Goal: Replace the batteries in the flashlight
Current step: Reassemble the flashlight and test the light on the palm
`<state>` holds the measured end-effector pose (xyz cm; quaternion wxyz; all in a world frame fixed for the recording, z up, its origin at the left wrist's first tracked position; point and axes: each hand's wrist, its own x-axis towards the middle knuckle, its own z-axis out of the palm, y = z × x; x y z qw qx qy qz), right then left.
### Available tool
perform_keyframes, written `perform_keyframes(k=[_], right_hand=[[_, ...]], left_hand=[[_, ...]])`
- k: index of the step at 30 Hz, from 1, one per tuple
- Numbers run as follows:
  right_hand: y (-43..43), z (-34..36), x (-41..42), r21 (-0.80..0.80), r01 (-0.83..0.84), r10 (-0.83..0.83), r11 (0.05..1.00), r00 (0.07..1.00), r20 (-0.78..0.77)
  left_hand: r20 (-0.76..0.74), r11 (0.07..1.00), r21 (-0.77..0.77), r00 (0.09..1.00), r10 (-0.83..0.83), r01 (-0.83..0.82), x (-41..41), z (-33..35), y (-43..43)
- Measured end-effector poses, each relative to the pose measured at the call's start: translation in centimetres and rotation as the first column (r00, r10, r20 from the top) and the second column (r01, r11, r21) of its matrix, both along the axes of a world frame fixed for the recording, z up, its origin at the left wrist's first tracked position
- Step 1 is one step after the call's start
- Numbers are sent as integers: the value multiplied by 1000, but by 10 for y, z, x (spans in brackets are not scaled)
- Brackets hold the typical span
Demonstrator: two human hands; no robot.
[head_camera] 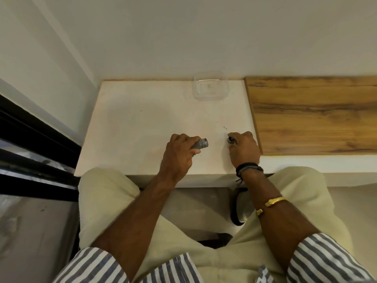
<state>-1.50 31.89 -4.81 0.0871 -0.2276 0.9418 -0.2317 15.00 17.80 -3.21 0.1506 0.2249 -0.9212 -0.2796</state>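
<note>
My left hand [179, 154] is closed around a small grey metal flashlight body [201, 144], whose open threaded end points right. My right hand [243, 149] is about a hand's width to the right and grips a small dark round part [231, 139], apparently the flashlight's cap. Both hands rest low over the white table [142, 123]. No loose batteries are visible.
A clear plastic container [210, 86] stands at the back of the white table against the wall. A wooden surface [314, 113] adjoins the table on the right. A dark window frame [30, 139] runs along the left. My knees are under the table's front edge.
</note>
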Motion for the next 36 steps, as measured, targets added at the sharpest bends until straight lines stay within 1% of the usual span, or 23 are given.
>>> perform_keyframes(k=[3,9,13,15,16,17,18,19,20,21,22,24,26,28,29,30,33,36], right_hand=[[1,1,0,-16,-2,2,1000,999,-34],[-1,2,4,21,-40,42,999,996,-77],[0,1,6,10,-60,61,998,993,-98],[-1,2,5,-28,-63,60,998,994,-88],[-2,2,4,-85,-66,59,994,995,-75],[-4,4,4,-180,-66,60,981,997,-38],[-6,7,4,-310,-49,67,950,997,49],[-7,13,7,-449,2,95,893,977,192],[-8,19,10,-563,79,154,823,923,354],[-9,24,14,-636,157,227,756,848,479],[-10,28,17,-675,217,288,705,782,553],[-10,34,23,-713,288,372,640,696,615],[-10,38,26,-730,348,419,589,640,644],[-10,41,28,-725,406,425,556,611,668],[-9,42,29,-725,408,414,554,621,666],[-9,42,31,-729,387,393,565,650,650],[-9,39,35,-735,277,324,620,762,560],[-11,36,38,-738,197,287,645,833,473]], left_hand=[[-5,1000,-3,1000,-4,4,-1,2,1],[7,1000,-3,1000,-2,2,0,4,2],[0,1000,-12,1000,-1,1,2,5,2],[1,1000,-12,1000,-1,1,2,6,3],[0,1000,-12,1000,2,-2,1,6,3],[-2,1000,-13,1000,6,-6,1,6,3],[-3,1000,-15,1000,9,-9,0,6,3],[-1,1000,-17,1000,11,-11,-1,7,3],[-3,1000,-19,1000,11,-11,-1,7,3],[-8,1000,-21,1000,12,-13,-1,6,3],[-12,1000,-24,1000,14,-14,-2,6,3],[-14,999,-34,1000,17,-18,-1,4,2],[-22,999,-39,1000,21,-22,-1,3,2],[-31,999,-37,999,30,-31,0,3,1],[-35,999,-34,999,33,-35,0,4,2],[-39,999,-32,999,36,-38,0,5,2],[-53,999,-25,998,36,-37,-1,5,3],[-60,999,-29,998,36,-38,-1,5,3]])
